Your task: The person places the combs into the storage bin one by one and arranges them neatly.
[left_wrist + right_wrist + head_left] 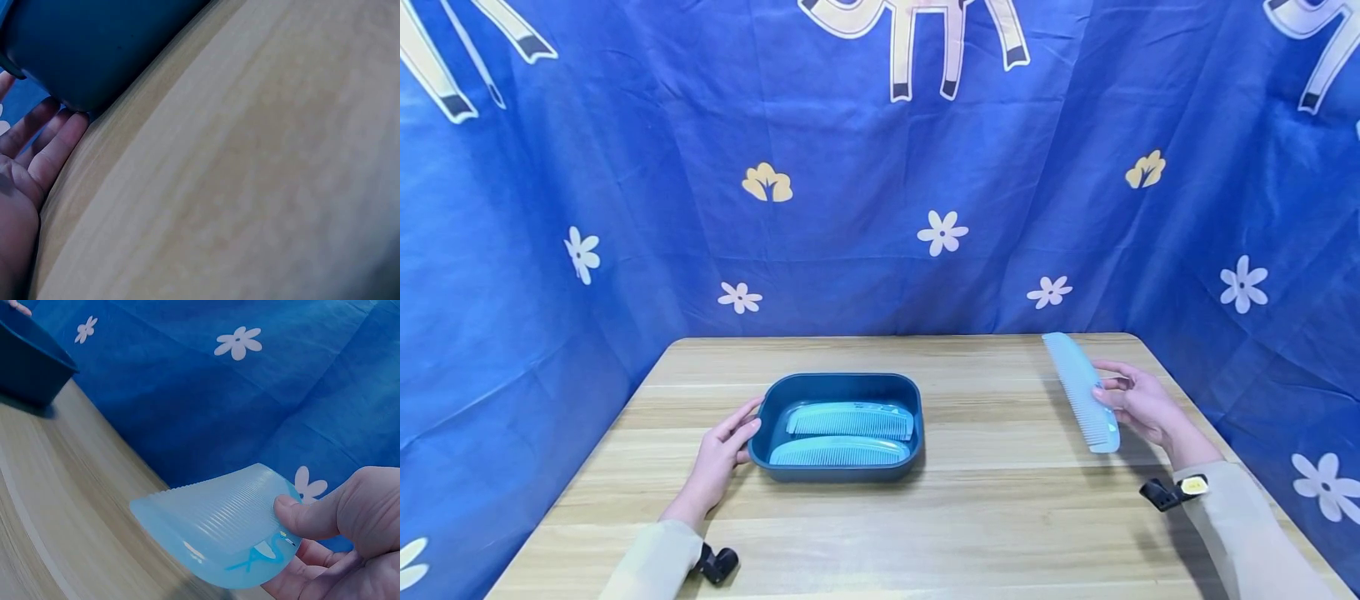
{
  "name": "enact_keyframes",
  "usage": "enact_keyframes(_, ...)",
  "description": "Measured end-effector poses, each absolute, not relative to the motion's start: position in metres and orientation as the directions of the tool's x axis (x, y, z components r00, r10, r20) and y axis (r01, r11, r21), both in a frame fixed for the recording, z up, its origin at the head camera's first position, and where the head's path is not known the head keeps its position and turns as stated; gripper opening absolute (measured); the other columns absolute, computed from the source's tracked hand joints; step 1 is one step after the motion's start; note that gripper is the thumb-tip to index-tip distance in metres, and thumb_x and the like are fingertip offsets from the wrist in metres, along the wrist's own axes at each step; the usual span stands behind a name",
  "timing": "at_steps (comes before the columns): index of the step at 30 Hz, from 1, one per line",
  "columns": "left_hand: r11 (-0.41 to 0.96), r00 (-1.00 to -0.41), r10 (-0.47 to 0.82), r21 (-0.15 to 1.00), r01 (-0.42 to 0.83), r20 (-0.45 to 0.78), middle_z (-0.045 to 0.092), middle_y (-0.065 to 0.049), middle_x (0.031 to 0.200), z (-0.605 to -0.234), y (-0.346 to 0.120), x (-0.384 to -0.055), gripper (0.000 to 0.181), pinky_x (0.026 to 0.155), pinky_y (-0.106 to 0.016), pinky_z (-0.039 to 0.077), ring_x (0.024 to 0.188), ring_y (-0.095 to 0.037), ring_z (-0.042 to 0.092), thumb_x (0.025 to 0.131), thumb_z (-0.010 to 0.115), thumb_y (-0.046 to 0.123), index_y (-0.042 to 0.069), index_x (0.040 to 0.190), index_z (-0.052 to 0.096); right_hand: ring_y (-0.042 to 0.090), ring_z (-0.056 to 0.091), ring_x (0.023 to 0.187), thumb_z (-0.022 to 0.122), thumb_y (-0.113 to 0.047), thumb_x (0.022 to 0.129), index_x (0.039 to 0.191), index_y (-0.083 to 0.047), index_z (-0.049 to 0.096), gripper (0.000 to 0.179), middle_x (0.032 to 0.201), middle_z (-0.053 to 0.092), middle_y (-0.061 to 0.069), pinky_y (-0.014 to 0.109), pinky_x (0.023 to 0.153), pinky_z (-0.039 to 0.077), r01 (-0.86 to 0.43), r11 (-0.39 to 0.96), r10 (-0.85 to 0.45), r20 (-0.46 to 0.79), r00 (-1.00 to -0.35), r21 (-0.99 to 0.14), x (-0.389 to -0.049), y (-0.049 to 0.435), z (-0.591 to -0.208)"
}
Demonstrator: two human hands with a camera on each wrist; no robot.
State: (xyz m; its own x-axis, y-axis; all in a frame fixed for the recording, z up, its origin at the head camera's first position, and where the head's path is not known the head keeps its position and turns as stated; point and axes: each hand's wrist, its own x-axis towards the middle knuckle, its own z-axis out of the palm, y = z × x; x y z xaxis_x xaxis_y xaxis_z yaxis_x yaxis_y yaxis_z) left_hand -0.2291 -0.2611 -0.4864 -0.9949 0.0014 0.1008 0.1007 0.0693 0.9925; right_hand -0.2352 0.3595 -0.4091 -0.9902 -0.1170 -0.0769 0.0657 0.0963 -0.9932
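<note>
In the head view, my right hand (1146, 406) holds a light blue comb (1081, 392) above the right side of the table, thumb on one face and fingers behind it. The right wrist view shows the thumb (306, 515) pressed on the comb (212, 525) near its spine, beside a small printed pattern. My left hand (718, 458) rests against the left wall of a dark teal box (835, 475). In the left wrist view, its extended fingers (59, 147) touch the box's outside near the base. Two more light blue combs (850, 421) (838, 452) lie inside the box, one behind the other.
The box stands on a light wood-grain table (985, 517), left of its middle. A blue curtain (865, 275) with white flowers hangs behind the table and along both sides. Each wrist carries a small black device (717, 564).
</note>
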Motion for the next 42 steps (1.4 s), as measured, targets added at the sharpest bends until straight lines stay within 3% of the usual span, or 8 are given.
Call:
enact_keyframes(12,0.058,-0.993,0.009,0.992,0.114,0.114,0.057,0.003,0.114,-0.483,-0.261,-0.230,0.051,0.072,-0.027,0.055,0.097,-0.005,0.060,0.094,0.056,0.029,0.010,0.140,0.043,0.013,0.060,0.079,0.062,-0.003,0.088,0.135,-0.007,0.037,0.053,0.096,0.054,0.003,0.026,0.062,0.054,0.069,0.051,-0.163,-0.077,-0.984,-0.996,-0.234,0.341,-0.411)
enact_keyframes(35,0.110,-0.995,-0.002,0.989,0.099,0.100,0.052,-0.008,0.121,-0.485,-0.261,-0.226,0.051,0.072,-0.028,0.055,0.096,-0.007,0.060,0.095,0.054,0.033,0.013,0.141,0.042,0.014,0.058,0.085,0.064,-0.002,0.086,0.140,0.003,0.032,0.063,0.104,0.048,0.012,0.031,0.071,0.055,-0.050,0.147,-0.232,0.015,-0.973,-0.988,-0.235,0.278,-0.398)
enact_keyframes(42,0.088,-0.995,-0.007,0.991,0.100,0.101,0.055,0.001,0.114,-0.483,-0.259,-0.227,0.051,0.071,-0.026,0.055,0.094,-0.006,0.060,0.094,0.055,0.031,0.011,0.140,0.043,0.017,0.059,0.085,0.064,-0.001,0.085,0.140,0.004,0.033,0.063,0.103,0.049,0.015,0.031,0.072,0.054,-0.068,0.146,-0.275,0.025,-0.961,-0.987,-0.234,0.259,-0.394)
